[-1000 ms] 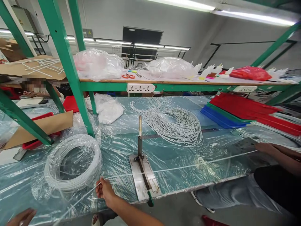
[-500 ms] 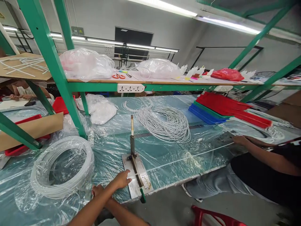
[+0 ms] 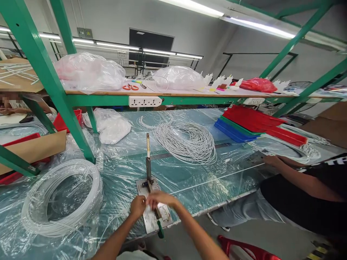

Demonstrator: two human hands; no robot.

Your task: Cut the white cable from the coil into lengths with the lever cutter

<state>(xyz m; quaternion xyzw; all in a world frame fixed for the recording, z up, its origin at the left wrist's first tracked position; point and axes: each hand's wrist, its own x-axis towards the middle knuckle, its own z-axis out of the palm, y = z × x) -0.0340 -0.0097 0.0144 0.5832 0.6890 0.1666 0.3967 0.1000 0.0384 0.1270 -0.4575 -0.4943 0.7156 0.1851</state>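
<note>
"what's new?"
"uncrossed: the right hand [image 3: 161,198] is now over the metal jig [image 3: 164,213], the left hand [image 3: 138,206] beside it, so both meet there."
"gripping?"
"left curled, right blurred; whether either's clamped, can't tell. the white strand [image 3: 195,185] stretches right across the worktop [image 3: 121,180]."

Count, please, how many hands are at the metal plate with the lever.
2. The left hand is at the left edge of the metal plate; the right hand is over its middle. No third hand shows there.
</note>
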